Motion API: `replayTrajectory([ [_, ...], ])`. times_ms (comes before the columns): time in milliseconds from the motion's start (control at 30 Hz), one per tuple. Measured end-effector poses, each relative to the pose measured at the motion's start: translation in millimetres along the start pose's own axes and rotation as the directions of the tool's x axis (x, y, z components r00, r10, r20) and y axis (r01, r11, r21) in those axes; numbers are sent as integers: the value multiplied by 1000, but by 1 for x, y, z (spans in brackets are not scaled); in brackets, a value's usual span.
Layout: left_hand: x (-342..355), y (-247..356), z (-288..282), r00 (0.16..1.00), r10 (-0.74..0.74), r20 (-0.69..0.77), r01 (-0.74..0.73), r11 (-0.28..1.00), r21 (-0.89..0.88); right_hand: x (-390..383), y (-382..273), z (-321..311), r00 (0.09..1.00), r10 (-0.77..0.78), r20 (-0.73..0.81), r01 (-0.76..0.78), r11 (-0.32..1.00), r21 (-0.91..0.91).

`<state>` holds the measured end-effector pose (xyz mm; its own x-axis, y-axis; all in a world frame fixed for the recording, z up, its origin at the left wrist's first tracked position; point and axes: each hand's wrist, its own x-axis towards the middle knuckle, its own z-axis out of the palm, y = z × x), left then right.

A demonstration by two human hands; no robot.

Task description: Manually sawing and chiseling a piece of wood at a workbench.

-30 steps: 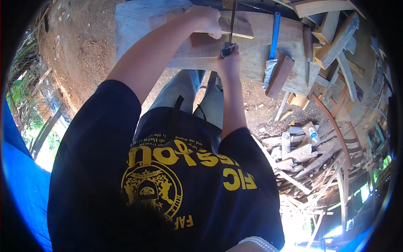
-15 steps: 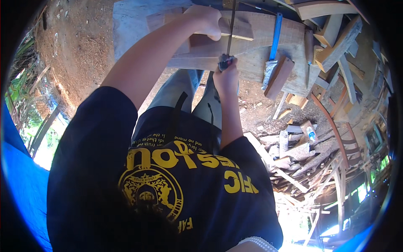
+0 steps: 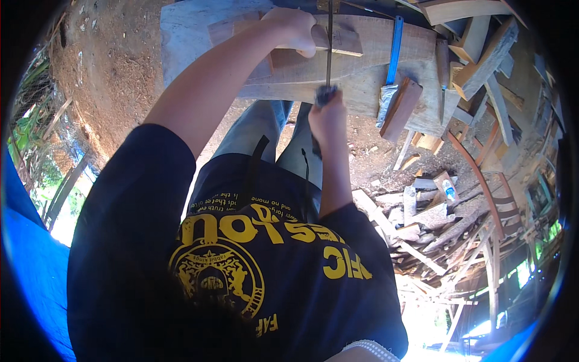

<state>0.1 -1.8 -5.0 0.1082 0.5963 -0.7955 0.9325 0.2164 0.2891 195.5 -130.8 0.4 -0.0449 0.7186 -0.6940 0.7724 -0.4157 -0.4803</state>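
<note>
My right hand [image 3: 329,114] is closed around the dark handle [image 3: 326,95] of a handsaw. Its thin, narrow blade [image 3: 329,57] points away from me, crossing a short wooden piece [image 3: 345,43]. That piece lies on a wide wooden board [image 3: 386,66]. My left hand [image 3: 292,30] is curled over the wooden piece, just left of the blade, pressing it against the board; its fingertips are partly hidden. The far end of the saw runs out of the top of the view.
Right of the saw lie a blue-bladed tool [image 3: 395,51] with a wrapped handle, a brown wood block [image 3: 402,110] and a wooden-handled tool [image 3: 443,63]. Offcuts [image 3: 488,60] crowd the far right. A scrap-wood heap [image 3: 434,211] covers the ground at right; sawdust [image 3: 108,78] lies at left.
My right hand has drawn the saw slightly toward me and a little to the right. The left hand and the wooden piece have stayed nearly where they were.
</note>
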Motion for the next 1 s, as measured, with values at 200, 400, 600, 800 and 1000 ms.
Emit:
replayTrajectory([
  [200,0,-2,-1,1000,-6,19,6,1000,-26,-30,20,2,1000,-21,-13,22,996,86],
  [400,-2,2,-3,1000,-10,-14,11,1000,15,3,18,10,995,-99,-9,98,994,-56],
  [600,-5,4,-3,999,7,-53,-5,999,36,-61,34,-5,994,87,68,-95,985,141],
  [800,-5,5,-2,1000,-1,-23,3,996,85,-4,7,-1,1000,12,28,-12,1000,27],
  [1000,-6,5,-1,999,15,-45,-13,999,38,-61,17,-19,982,128,136,-135,990,48],
])
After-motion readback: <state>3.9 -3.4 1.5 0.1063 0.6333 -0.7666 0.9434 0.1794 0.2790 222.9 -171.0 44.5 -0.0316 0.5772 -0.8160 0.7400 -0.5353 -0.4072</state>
